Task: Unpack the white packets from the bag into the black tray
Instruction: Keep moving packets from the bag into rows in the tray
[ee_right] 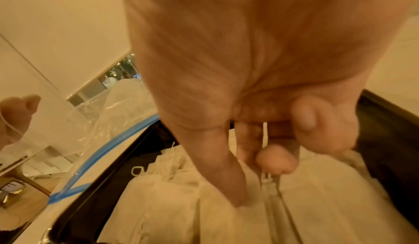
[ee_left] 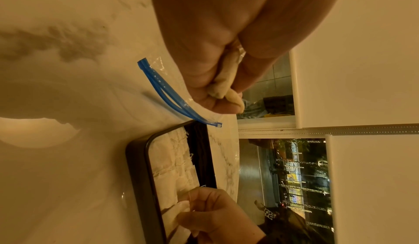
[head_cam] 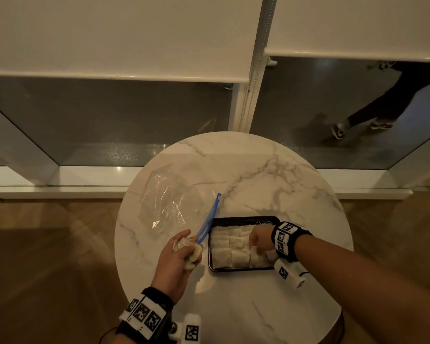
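Observation:
A black tray point(head_cam: 243, 218) on the round marble table holds several white packets point(head_cam: 229, 244) in rows. My right hand point(head_cam: 257, 242) hovers over the tray's near right part with its fingers curled, pinching a white packet point(ee_left: 179, 207) and its thin string point(ee_right: 264, 129). Left of the tray, my left hand point(head_cam: 184, 252) grips a bunch of white packets point(ee_left: 224, 86), with the bag's mouth against it. The clear plastic bag point(head_cam: 166, 202) lies flat and crumpled on the table's left side. Its blue zipper strip point(head_cam: 209, 219) runs from my left hand towards the table's middle.
The marble table point(head_cam: 271, 175) is bare behind the tray and in front of it, and its round edge drops to a wooden floor point(head_cam: 47, 244). Beyond it stands a dark window point(head_cam: 109, 120) with lowered white blinds and a low sill.

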{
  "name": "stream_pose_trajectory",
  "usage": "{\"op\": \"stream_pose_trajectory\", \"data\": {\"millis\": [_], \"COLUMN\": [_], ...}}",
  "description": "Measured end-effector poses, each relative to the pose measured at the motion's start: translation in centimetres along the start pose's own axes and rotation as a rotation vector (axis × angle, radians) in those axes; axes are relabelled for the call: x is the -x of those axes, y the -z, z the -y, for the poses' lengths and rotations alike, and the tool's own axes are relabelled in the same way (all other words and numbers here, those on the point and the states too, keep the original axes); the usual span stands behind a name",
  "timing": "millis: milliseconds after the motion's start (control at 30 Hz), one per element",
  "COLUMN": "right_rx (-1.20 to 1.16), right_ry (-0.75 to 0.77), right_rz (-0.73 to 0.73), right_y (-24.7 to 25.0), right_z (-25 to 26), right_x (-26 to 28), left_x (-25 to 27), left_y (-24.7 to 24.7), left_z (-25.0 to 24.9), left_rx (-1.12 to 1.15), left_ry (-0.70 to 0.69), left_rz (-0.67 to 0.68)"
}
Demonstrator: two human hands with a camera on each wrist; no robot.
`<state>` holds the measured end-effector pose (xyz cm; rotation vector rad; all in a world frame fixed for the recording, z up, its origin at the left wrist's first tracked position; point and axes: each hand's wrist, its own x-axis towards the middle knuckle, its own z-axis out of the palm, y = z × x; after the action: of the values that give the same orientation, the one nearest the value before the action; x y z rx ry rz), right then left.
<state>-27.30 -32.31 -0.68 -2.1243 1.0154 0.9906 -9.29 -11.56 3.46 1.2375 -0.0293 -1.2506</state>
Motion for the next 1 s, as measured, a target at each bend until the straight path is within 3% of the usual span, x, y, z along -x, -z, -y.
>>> {"op": "stream_pose_trajectory", "data": {"millis": [167, 433, 900, 1000], "right_rx": [-0.072, 0.091, 0.214, 0.141], "right_ry": [-0.027, -0.079, -0.14, -0.116], "right_rz": [-0.099, -0.086, -0.185, -0.276], "right_y": [1.3, 0.0, 0.4, 1.7], "right_z": [-1.3, -3.1, -2.5, -1.8], "right_x": [0.5, 0.7, 1.9, 3.2], "left_x": [0.0, -0.2, -0.5, -0.4], "left_y": [-0.1, -0.2, -1.5, -2.2], "left_z": [-0.1, 0.4, 0.7, 0.3], "left_rx": [-0.01, -0.012, 0.011, 0.038], "left_ry": [-0.004, 0.004, 0.013, 0.03], "left_rz": [0.001, 0.001, 0.033, 0.047]}}
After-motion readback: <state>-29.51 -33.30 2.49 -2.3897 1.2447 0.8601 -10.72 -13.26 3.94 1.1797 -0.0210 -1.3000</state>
